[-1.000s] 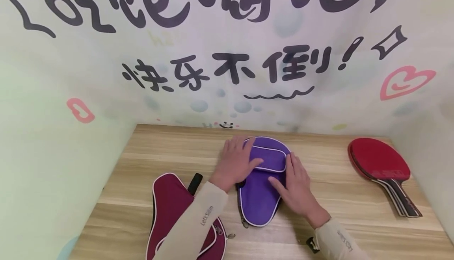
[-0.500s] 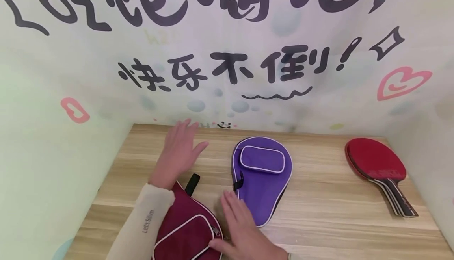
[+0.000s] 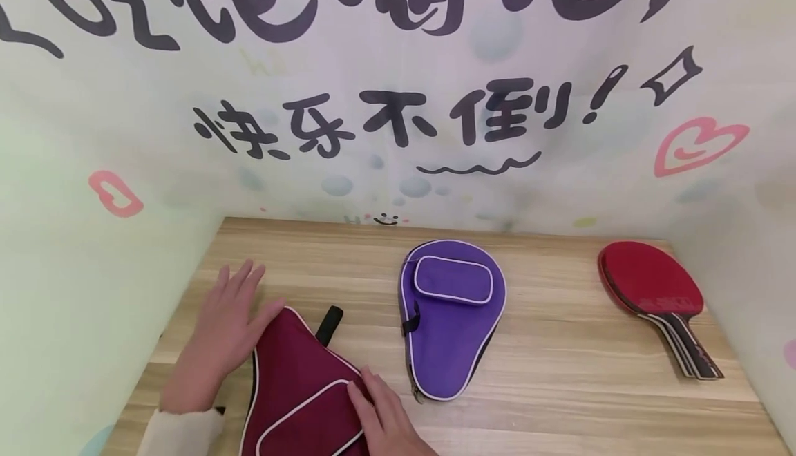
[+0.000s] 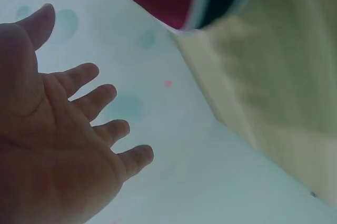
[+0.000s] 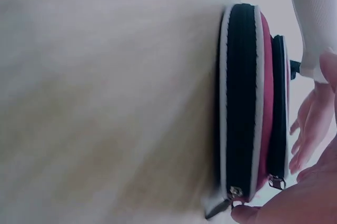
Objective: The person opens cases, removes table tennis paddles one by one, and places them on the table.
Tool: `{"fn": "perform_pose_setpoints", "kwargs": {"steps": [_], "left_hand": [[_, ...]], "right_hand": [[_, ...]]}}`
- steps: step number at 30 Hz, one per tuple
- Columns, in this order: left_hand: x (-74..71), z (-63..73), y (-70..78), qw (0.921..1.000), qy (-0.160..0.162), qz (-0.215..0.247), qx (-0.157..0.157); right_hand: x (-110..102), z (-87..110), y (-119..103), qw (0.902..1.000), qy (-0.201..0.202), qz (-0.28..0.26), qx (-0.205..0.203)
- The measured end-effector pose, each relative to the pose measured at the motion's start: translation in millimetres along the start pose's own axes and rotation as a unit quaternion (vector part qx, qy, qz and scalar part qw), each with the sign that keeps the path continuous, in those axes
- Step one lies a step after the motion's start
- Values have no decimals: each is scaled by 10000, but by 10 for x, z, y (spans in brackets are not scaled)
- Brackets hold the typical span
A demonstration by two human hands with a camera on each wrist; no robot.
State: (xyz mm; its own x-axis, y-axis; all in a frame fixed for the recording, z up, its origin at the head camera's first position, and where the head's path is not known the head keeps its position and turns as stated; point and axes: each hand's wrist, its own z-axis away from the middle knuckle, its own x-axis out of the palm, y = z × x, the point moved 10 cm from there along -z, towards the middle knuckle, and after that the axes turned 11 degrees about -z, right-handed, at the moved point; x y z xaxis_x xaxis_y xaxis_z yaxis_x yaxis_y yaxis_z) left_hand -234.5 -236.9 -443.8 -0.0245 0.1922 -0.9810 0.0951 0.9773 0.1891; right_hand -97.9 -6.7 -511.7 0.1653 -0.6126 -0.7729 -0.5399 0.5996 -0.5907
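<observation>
A maroon table tennis bat case (image 3: 292, 366) with white piping lies at the front left of the table, partly cut off by the head view's lower edge. Beside its narrow end is my left hand (image 3: 218, 335), fingers straight and spread, thumb close to the case's tip. In the left wrist view the left palm (image 4: 58, 134) shows bare. My right hand (image 3: 392, 418) has its extended fingers at the case's right edge, near the pocket. The right wrist view shows the case side-on with its zip pulls (image 5: 237, 191), a fingertip right beside them.
A purple bat case (image 3: 441, 349) with a small front pocket lies at the middle of the wooden table (image 3: 560, 345). At the right, red table tennis bats (image 3: 653, 276) lie stacked near the side wall. A printed wall (image 3: 348, 48) stands behind the table.
Both hands have left the purple case and moved left to either side of the maroon case. The purple case and the bats stay in place while the head view shifts slightly.
</observation>
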Motion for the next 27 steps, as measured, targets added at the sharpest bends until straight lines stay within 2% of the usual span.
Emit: {"fn": "perform_pose_setpoints", "kwargs": {"steps": [5,7,12,17,22,25,27], "left_hand": [[168,273,-143,9991,-132,398,-43],[245,354,-177,9980,-163,603,-89],[402,454,-221,9943,-335,976,-260],[513,485,-217,9907,-697,1065,-488],[512,463,-181,9896,-633,1214,-451],[508,459,-170,9886,-509,1344,-454],[521,462,-165,9881,-436,1400,-473]], "right_hand": [[80,62,-55,9975,592,369,-131],[89,80,-76,9938,842,682,-242],[108,95,-83,9855,1145,1202,-360],[124,105,-68,9834,1184,1267,-537],[129,85,-87,9749,1200,1472,-1158],[140,65,-83,9723,902,1684,-1347],[133,52,-61,9772,537,1608,-1280]]}}
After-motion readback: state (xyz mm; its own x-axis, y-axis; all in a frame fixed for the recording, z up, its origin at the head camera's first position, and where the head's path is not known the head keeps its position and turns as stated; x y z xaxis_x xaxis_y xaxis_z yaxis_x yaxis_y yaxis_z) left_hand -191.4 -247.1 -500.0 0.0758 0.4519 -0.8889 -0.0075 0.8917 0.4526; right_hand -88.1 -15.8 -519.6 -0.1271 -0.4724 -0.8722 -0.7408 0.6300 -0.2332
